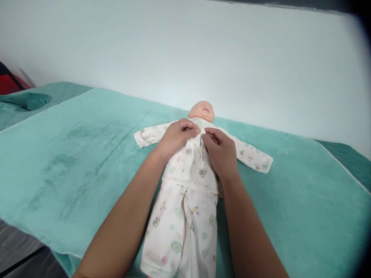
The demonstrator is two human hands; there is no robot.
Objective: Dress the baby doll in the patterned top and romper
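Observation:
A baby doll (pixel 200 111) lies on its back with its head toward the wall. It wears a white printed jacket (pixel 185 162) with long sleeves spread out to both sides, and matching trousers (pixel 171 224). My left hand (pixel 180 135) pinches the front edge of the jacket just below the neck. Right beside it, my right hand (pixel 219 148) has its thumb and finger closed on the other side of the same front opening. The fingertips nearly meet; any fastener between them is too small to make out. Lower down, the jacket's front edges overlap.
A green plush cloth (pixel 87 154) covers the table, with darker green fabric (pixel 29 101) at the left. Behind stands a white wall (pixel 174 50). A red and black object (pixel 8 83) shows at the far left, and grey floor (pixel 20 247) at lower left.

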